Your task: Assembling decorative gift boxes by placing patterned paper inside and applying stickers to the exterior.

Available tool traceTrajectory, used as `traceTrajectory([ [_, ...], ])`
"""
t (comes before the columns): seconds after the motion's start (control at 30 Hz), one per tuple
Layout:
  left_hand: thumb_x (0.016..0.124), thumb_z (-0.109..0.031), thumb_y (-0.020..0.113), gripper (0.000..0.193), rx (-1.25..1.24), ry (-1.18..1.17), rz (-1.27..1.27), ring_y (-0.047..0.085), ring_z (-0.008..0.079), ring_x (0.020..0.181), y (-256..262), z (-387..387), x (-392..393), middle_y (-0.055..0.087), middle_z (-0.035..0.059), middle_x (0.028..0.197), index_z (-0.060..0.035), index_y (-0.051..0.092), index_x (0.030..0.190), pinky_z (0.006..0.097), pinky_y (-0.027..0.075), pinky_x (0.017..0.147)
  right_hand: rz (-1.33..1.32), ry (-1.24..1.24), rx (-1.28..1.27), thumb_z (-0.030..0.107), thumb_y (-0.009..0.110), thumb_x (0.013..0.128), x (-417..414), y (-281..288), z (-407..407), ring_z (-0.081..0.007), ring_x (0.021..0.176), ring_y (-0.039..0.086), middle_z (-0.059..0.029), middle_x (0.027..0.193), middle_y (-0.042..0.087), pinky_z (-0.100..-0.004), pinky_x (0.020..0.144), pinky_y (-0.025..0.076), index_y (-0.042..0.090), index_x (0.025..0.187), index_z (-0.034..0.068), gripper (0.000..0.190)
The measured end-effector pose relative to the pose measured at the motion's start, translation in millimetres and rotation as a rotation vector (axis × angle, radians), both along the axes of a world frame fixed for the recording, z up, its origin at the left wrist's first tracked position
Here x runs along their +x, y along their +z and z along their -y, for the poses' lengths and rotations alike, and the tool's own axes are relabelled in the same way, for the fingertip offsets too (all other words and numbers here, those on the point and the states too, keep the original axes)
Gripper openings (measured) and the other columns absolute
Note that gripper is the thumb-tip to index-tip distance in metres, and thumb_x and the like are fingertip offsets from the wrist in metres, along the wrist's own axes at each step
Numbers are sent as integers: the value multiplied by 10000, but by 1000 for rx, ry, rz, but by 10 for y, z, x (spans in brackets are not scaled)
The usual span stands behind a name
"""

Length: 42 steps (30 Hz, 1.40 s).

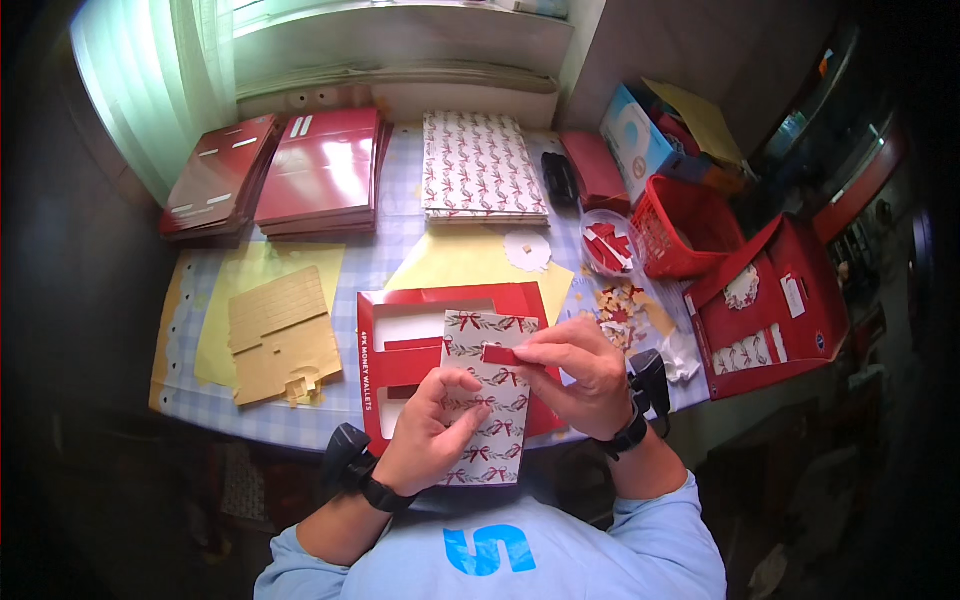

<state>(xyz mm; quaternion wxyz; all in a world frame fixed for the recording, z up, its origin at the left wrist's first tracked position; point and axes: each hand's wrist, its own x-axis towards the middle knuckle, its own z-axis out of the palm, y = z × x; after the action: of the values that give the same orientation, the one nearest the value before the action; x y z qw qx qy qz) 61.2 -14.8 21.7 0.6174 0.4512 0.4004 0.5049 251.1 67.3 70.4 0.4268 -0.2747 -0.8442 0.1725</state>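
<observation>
Between my right thumb and fingers is a small red card strip, a tag (501, 355), and my right hand (581, 375) holds it over the upper part of a bow-patterned white card wallet (487, 435). My left hand (442, 420) lies over the wallet's left side, thumb and forefinger apart; whether it grips the wallet's edge cannot be told. Under the wallet is a red cardboard package (409, 367) with cut-out windows, printed "4PK MONEY WALLETS". A round tub (613, 241) of red and white tags stands to the upper right.
Red card stacks (322, 165) (225, 176) and a patterned stack (484, 165) line the back. Adhesive sheets (281, 330) lie left. Right are paper scraps (619, 311), a red basket (686, 225), a black stapler-like object (559, 180), a blue box (637, 142) and an assembled red package (772, 307).
</observation>
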Motion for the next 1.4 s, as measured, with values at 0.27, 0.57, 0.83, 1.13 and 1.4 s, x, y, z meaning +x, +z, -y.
traceTrajectory([
  [0.27, 855, 62, 589, 728, 207, 58, -44, 478, 199, 1217, 36, -24, 49, 394, 137, 1370, -69, 202, 1457, 331, 438, 988, 69, -40, 197, -5, 770, 639, -99, -97, -21, -212, 800, 596, -28, 884, 668, -330, 711, 440, 706, 891, 93, 278],
  [0.57, 852, 63, 590, 765, 201, 53, -58, 472, 212, 1229, 62, -6, 29, 376, 146, 1394, -73, 167, 1475, 345, 431, 1004, 104, -48, 241, 21, 773, 652, -133, -151, 15, -212, 816, 596, -33, 912, 676, -327, 719, 446, 708, 903, 91, 269],
  [0.83, 851, 71, 587, 774, 230, 61, -88, 467, 211, 1229, 73, -1, 29, 370, 147, 1391, -75, 158, 1478, 343, 434, 1003, 123, -65, 277, 27, 766, 646, -156, -162, 29, -212, 816, 596, -38, 918, 682, -329, 725, 446, 708, 915, 85, 281],
  [1.13, 851, 86, 576, 770, 226, 45, -49, 475, 203, 1216, 87, 11, 30, 363, 143, 1395, -71, 158, 1479, 335, 456, 982, 134, -61, 292, 30, 757, 651, -155, -160, 40, -207, 815, 600, -35, 924, 677, -334, 728, 442, 701, 926, 79, 285],
  [1.4, 856, 95, 560, 743, 306, 70, -91, 464, 232, 1245, 38, 54, 20, 359, 169, 1403, -56, 173, 1472, 330, 513, 931, 217, -63, 371, 51, 741, 650, -116, -139, 100, -209, 838, 597, -55, 985, 649, -348, 729, 442, 689, 979, 81, 334],
])
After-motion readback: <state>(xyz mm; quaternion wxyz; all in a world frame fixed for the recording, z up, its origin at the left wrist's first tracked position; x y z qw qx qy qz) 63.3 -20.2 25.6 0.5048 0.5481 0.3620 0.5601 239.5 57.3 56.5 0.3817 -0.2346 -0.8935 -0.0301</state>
